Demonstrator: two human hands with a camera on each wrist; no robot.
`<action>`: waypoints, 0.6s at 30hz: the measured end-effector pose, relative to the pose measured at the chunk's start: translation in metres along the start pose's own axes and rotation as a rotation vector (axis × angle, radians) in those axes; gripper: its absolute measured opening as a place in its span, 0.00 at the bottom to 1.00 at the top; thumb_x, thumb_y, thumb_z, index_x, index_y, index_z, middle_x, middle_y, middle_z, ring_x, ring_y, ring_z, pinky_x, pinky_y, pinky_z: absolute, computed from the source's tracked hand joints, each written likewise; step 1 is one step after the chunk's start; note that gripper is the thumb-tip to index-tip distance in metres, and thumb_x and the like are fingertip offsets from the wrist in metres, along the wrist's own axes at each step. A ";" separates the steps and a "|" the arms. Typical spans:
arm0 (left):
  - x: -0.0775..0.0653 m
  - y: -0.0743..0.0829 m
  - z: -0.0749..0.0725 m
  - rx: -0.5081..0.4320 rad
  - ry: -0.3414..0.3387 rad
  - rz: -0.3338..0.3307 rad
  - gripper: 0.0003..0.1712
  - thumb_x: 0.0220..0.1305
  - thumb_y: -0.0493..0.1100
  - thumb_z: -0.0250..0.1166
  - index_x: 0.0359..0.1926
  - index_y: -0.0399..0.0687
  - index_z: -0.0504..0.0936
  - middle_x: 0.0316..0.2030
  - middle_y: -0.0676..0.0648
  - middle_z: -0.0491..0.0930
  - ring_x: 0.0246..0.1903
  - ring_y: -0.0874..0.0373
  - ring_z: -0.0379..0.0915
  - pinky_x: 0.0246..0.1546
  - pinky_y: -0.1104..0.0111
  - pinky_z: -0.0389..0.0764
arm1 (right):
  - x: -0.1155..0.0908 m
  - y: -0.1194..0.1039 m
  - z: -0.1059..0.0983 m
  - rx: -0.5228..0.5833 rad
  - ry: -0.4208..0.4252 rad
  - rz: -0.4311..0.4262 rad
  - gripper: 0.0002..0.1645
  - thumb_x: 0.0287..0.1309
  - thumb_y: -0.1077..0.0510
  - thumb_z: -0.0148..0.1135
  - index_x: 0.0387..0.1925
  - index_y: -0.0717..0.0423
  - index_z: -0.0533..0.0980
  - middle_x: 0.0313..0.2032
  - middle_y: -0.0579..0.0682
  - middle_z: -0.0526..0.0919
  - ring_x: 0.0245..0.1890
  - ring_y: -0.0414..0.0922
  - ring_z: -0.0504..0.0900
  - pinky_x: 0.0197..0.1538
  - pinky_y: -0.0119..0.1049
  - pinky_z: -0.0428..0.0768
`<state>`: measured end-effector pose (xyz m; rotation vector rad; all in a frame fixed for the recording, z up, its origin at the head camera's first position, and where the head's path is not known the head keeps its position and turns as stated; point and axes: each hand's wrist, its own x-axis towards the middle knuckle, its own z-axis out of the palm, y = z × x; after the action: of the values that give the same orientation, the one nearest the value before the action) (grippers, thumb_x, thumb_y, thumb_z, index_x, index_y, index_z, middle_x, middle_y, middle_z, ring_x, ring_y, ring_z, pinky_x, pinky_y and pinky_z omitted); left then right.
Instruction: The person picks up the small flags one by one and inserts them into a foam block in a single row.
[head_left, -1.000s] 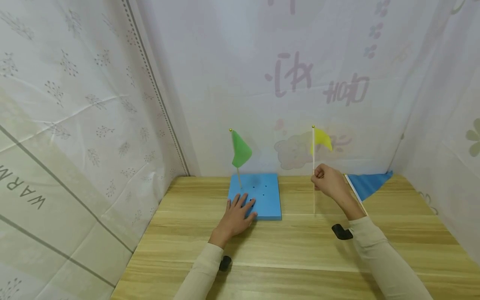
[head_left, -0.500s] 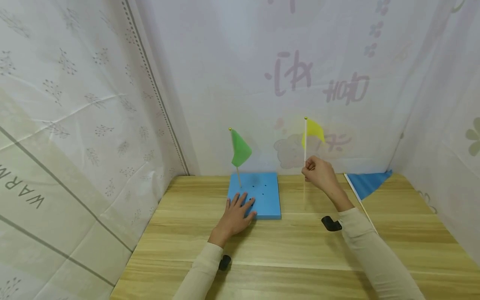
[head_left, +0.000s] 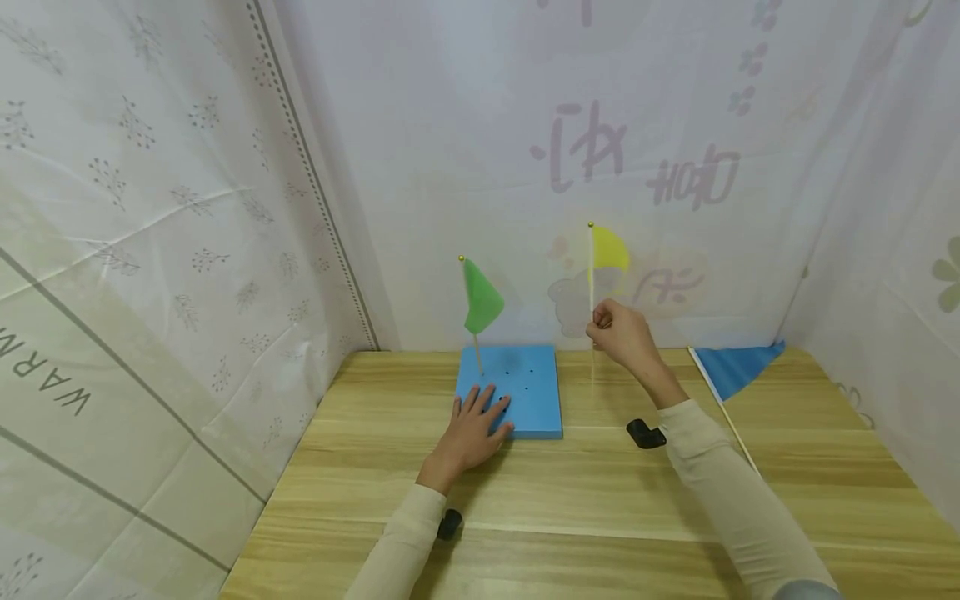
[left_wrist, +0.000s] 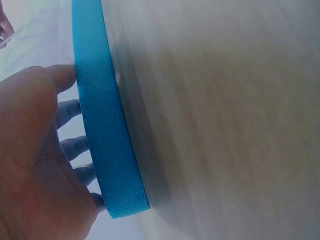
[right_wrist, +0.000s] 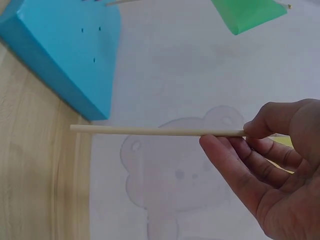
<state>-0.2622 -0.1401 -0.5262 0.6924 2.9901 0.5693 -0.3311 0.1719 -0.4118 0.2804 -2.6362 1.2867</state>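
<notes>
Right of the blue board (head_left: 537, 410), a person's right hand (head_left: 624, 335) holds a yellow flag (head_left: 610, 247) upright, fingers (right_wrist: 227, 162) pinching its pole (right_wrist: 145, 131); the left hand (head_left: 469, 435), fingers spread, rests on the board.

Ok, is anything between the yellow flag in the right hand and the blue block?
No, nothing visible stands between the yellow flag and the blue block; the left hand and green flag are both toward the block's left side.

The held stick (right_wrist: 140, 130) is made of smooth, matt wood; the board (left_wrist: 105, 125) is formed of fine-textured, foam-like material; the tabletop (head_left: 555, 517) is wood-grained.
</notes>
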 end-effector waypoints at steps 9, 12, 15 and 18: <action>0.000 0.001 -0.002 0.008 -0.006 -0.006 0.34 0.84 0.58 0.54 0.82 0.52 0.67 0.84 0.38 0.54 0.84 0.32 0.44 0.80 0.31 0.47 | 0.008 -0.013 0.009 0.023 -0.010 -0.019 0.06 0.71 0.61 0.59 0.41 0.62 0.76 0.39 0.61 0.87 0.35 0.52 0.92 0.37 0.37 0.91; 0.000 0.001 -0.002 0.006 -0.004 -0.004 0.34 0.84 0.58 0.55 0.82 0.52 0.67 0.84 0.38 0.55 0.84 0.32 0.44 0.80 0.31 0.47 | 0.010 -0.018 0.013 0.015 -0.013 -0.022 0.06 0.71 0.61 0.59 0.42 0.61 0.77 0.39 0.61 0.87 0.36 0.53 0.92 0.37 0.39 0.91; 0.000 0.001 -0.002 0.006 -0.007 -0.002 0.34 0.84 0.58 0.54 0.82 0.52 0.67 0.84 0.38 0.55 0.84 0.32 0.44 0.80 0.31 0.46 | 0.013 -0.021 0.017 0.008 -0.015 -0.032 0.06 0.71 0.60 0.60 0.42 0.61 0.77 0.39 0.61 0.87 0.36 0.53 0.92 0.37 0.40 0.91; 0.000 0.000 -0.001 0.002 -0.008 0.000 0.34 0.84 0.57 0.55 0.82 0.51 0.67 0.84 0.37 0.55 0.84 0.31 0.44 0.80 0.31 0.46 | 0.016 -0.024 0.021 0.002 -0.013 -0.046 0.06 0.71 0.60 0.60 0.42 0.60 0.77 0.40 0.61 0.88 0.35 0.53 0.92 0.36 0.40 0.90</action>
<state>-0.2623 -0.1404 -0.5249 0.6936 2.9835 0.5617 -0.3424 0.1396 -0.4020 0.3483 -2.6239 1.2774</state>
